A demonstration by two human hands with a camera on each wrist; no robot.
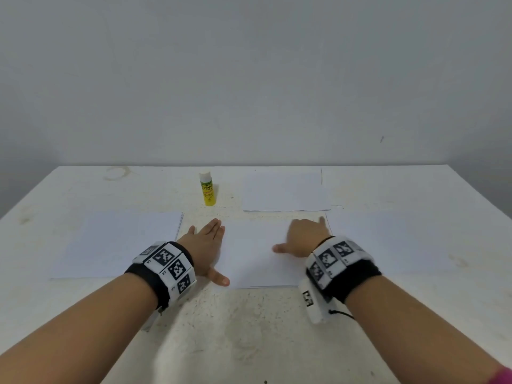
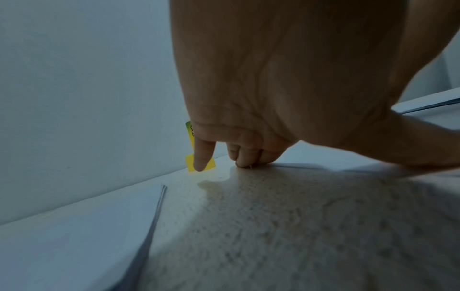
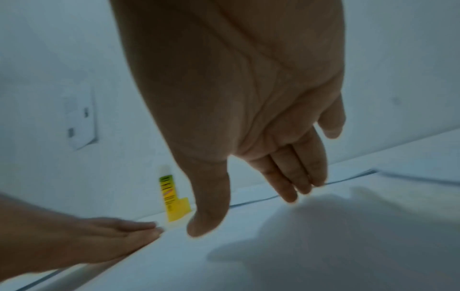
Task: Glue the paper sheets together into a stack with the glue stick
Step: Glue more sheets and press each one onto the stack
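A white centre sheet (image 1: 255,261) lies on the table in front of me. My left hand (image 1: 206,242) rests flat on its left edge, fingers straight and thumb spread out. My right hand (image 1: 302,239) is over the sheet's right part. Its fingers (image 3: 298,177) are straight and point down at the paper's far edge, and it holds nothing. The yellow glue stick (image 1: 207,189) with a white cap stands upright behind the sheet, beyond my left hand. It also shows as the glue stick (image 3: 170,196) in the right wrist view, and partly behind a finger as the glue stick (image 2: 190,163) in the left wrist view.
A stack of sheets (image 1: 116,242) lies to the left, a single sheet (image 1: 285,191) at the back right and another sheet (image 1: 388,242) at the right. The white table (image 1: 249,328) is stained and ends at a plain wall.
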